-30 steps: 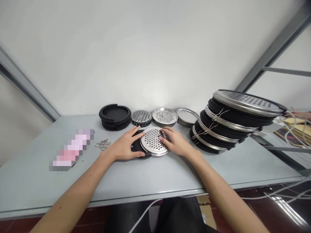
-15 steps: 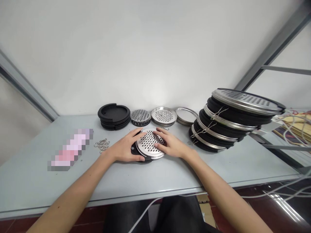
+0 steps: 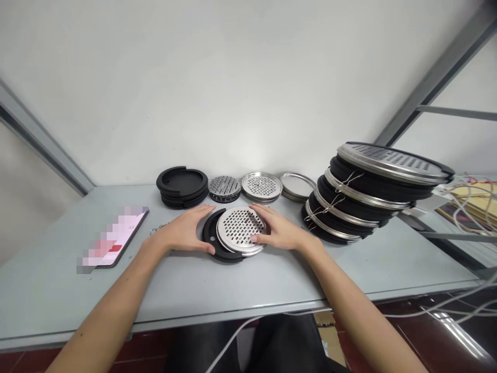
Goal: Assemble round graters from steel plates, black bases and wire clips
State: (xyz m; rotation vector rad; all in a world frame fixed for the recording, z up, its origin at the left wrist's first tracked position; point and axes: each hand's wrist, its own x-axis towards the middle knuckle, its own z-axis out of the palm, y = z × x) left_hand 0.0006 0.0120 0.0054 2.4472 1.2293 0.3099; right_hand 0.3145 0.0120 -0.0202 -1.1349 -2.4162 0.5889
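A round metal grater plate (image 3: 238,228) lies in front of me, partly set into a black ring-shaped holder (image 3: 210,228) that shows on its left. My right hand (image 3: 283,230) curves around the plate's right edge, thumb on the top face and fingers at the far rim. My left hand (image 3: 184,230) is off to the left of the holder, fingers stretched out and thumb near the holder's rim, with nothing in it. Small wire loops (image 3: 157,228) are mostly covered by this hand.
Behind stand stacks of black holders (image 3: 182,184), small grater discs (image 3: 224,187), perforated plates (image 3: 262,185) and plain metal plates (image 3: 298,184). A tall leaning stack of assembled graters (image 3: 361,194) rises on the right. A phone (image 3: 130,230) lies left, partly pixelated.
My left hand has moved left, off the plate and holder, uncovering the black rim. My right hand has shifted slightly toward the plate's right edge.
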